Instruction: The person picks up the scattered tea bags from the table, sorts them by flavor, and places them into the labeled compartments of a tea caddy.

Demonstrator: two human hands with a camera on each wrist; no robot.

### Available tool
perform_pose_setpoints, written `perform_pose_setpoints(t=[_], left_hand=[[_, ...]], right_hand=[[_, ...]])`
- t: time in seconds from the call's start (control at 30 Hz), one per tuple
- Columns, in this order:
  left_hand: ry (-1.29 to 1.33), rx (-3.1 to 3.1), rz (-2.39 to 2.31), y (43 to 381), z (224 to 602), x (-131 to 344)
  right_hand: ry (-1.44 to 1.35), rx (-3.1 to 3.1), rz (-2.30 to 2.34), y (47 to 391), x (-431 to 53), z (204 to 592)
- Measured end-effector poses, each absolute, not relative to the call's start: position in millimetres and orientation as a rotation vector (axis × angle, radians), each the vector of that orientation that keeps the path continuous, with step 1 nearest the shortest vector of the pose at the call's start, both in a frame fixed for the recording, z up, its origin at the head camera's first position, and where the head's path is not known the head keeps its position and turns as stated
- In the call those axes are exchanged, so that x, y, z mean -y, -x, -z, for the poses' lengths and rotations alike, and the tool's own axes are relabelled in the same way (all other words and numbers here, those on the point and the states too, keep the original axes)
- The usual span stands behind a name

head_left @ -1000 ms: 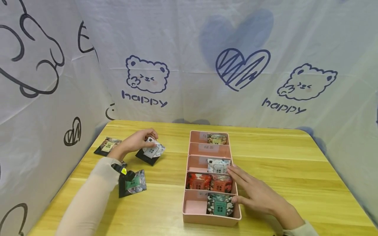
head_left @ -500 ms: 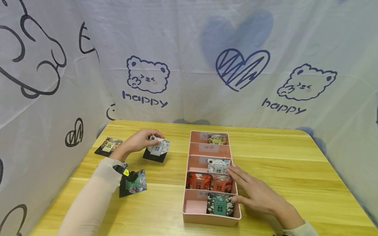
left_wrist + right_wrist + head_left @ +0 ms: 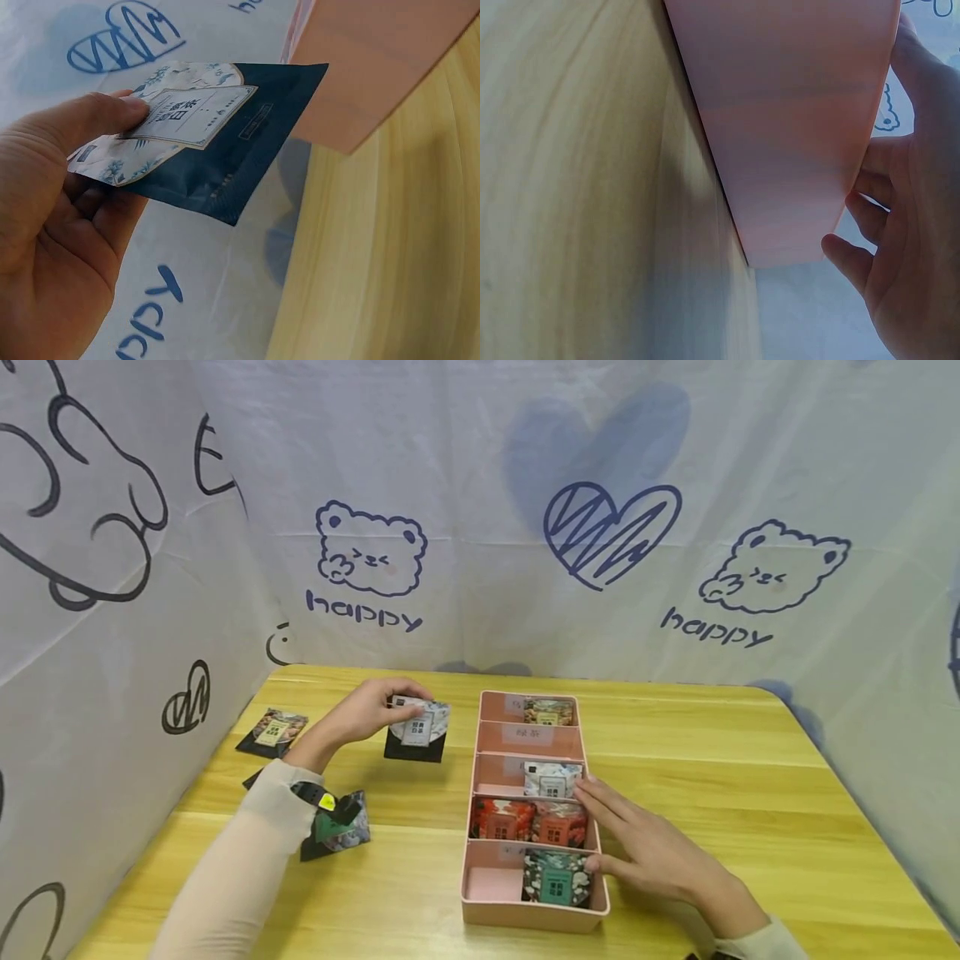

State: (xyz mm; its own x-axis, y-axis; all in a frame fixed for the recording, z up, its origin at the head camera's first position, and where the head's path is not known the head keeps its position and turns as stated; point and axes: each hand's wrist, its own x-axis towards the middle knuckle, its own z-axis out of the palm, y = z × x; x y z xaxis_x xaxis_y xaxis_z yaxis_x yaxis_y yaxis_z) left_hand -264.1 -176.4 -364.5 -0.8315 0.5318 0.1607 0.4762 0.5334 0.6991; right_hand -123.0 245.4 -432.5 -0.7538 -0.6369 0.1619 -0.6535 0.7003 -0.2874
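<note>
My left hand pinches a white-and-black tea sachet above the table, left of the pink divided box. In the left wrist view the thumb lies on the sachet's white printed part, and its dark end points away from the hand. My right hand rests at the box's right rim with fingers extended; the right wrist view shows its fingertips along the rim of the box wall. Inside the box sit a yellow-label sachet, a white sachet, two red sachets and a green-label sachet.
On the table's left lie a yellow-label sachet and a green-label sachet, partly hidden by the left wrist's strap. Another dark sachet edge shows beside the sleeve. A printed cloth stands behind the table.
My left hand has lifted the white-and-black sachet and carried it rightward toward the box, turning it more upright. My right hand has stayed at the rim.
</note>
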Motion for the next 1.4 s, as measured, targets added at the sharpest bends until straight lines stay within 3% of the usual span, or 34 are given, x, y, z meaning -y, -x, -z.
perform_pose_setpoints(t=[0.63,1.4], left_hand=[[-1.066,-2.650,-1.285,254.0,351.8,126.6],[-1.207,-2.572,-1.349,259.3,374.3,77.2]], right_hand=[[-1.097,2.850,-0.482,124.6,-245.9,435.1],[-1.078,2.868,-0.506,123.6,-246.2,435.8]])
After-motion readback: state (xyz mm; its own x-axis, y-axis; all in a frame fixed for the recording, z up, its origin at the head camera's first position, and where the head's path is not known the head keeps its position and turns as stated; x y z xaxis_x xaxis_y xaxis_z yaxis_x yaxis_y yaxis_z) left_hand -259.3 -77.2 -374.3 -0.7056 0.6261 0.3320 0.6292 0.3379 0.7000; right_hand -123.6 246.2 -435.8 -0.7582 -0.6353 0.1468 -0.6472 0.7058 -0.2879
